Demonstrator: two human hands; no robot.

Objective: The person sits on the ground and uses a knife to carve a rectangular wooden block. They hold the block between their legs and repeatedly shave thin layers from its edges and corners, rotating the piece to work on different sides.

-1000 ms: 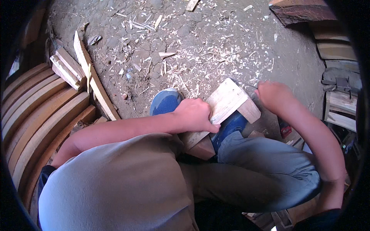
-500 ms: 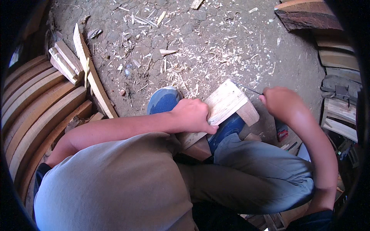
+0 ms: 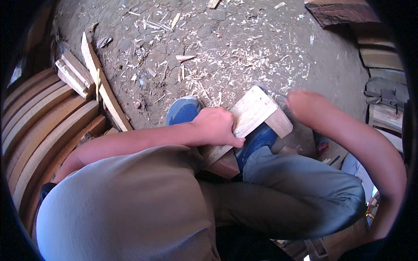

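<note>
Left hand (image 3: pixel 217 126): fingers curled over the near edge of the pale wooden block (image 3: pixel 250 115); clamped on it, pressing it down; forearm crosses the body from the left.
Right hand (image 3: pixel 307 106): closed into a fist just beside the block's far right corner; motion-blurred; something thin and grey pokes out beyond it toward the block, too smeared to identify; cannot tell what, if anything, the fist grips.
Block position: lies tilted across the knees, above the blue shoes (image 3: pixel 185 111); its lower end rests on a darker reddish piece of wood (image 3: pixel 224 165); cut end faces right.
Ground: packed earth floor (image 3: pixel 244 39) strewn with pale chips and shavings, densest just beyond the block.
Surroundings: stack of curved planks (image 3: pixel 41 126) at left; short offcuts (image 3: pixel 76 74) and a long bent strip beside them; boards at upper right.
Step, judged: shaping or trimming the block's right end; left steadies, right works.
Next move calls for: firm left-hand hold so the block does not rock; fingers kept back from the worked corner.
</note>
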